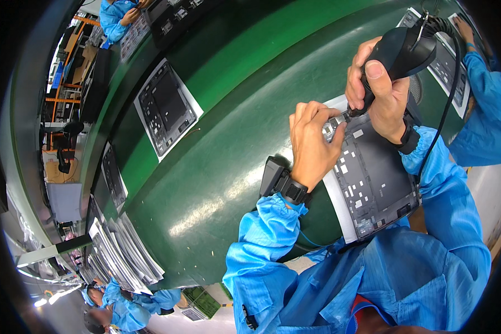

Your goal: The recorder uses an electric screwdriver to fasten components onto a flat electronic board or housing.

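My right hand (385, 100) is wrapped round a black electric screwdriver (403, 53) that hangs from a hook, its tip pointing down at the panel. Beneath it lies a dark laptop housing panel (373, 172) with several white stickers, on a white sheet (339, 209). At the panel's far left corner my left hand (313, 142) is curled, thumb and index finger closed in around small metal parts beside the screwdriver tip. Whatever those fingers hold is too small to make out.
Another panel (164, 108) lies on a white sheet on the green bench (222, 167). A stack of sheets or panels (122, 253) stands at the left. A black cable (455, 83) runs down by my right arm. Co-workers in blue (484, 111) are nearby.
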Tool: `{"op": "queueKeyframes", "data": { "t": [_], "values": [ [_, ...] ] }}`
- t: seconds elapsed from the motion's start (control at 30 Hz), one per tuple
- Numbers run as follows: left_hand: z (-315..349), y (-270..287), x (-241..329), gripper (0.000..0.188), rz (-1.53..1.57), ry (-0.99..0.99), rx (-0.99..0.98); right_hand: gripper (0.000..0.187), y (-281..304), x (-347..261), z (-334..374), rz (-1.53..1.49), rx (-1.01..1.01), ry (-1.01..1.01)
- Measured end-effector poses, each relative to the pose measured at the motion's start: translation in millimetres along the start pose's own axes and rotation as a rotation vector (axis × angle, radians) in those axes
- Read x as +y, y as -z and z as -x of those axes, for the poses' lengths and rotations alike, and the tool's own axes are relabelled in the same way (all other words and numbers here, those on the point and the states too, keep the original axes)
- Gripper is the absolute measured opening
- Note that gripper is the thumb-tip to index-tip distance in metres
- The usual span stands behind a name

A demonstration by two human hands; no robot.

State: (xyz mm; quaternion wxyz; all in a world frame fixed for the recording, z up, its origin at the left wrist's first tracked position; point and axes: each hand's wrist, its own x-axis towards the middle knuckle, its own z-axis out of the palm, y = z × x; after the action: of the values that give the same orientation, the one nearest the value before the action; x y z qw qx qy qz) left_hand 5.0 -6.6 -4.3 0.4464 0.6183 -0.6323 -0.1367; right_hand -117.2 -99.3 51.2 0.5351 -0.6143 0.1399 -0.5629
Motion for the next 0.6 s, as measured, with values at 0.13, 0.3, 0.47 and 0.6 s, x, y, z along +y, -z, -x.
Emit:
{"op": "queueKeyframes", "data": {
  "t": [0.13, 0.3, 0.47, 0.6],
  "values": [
    [-0.3, -0.4, 1.0, 0.021, 0.006, -0.002, 0.001, 0.031, 1.0, 0.1, -0.6, 0.024, 0.005, 0.009],
    [-0.3, 1.1, 1.3, 0.021, 0.002, -0.002, -0.002, 0.023, -5.3, -2.2, -0.3, -0.086, 0.052, -0.015],
    [-0.3, 1.4, 0.4, 0.021, 0.007, -0.005, 0.003, 0.024, -8.6, -3.9, -0.9, -0.054, 0.042, -0.015],
    [0.1, 0.7, 0.5, 0.022, 0.011, -0.01, 0.008, 0.025, -7.7, -1.1, -0.3, -0.046, 0.035, -0.006]
  ]
}}
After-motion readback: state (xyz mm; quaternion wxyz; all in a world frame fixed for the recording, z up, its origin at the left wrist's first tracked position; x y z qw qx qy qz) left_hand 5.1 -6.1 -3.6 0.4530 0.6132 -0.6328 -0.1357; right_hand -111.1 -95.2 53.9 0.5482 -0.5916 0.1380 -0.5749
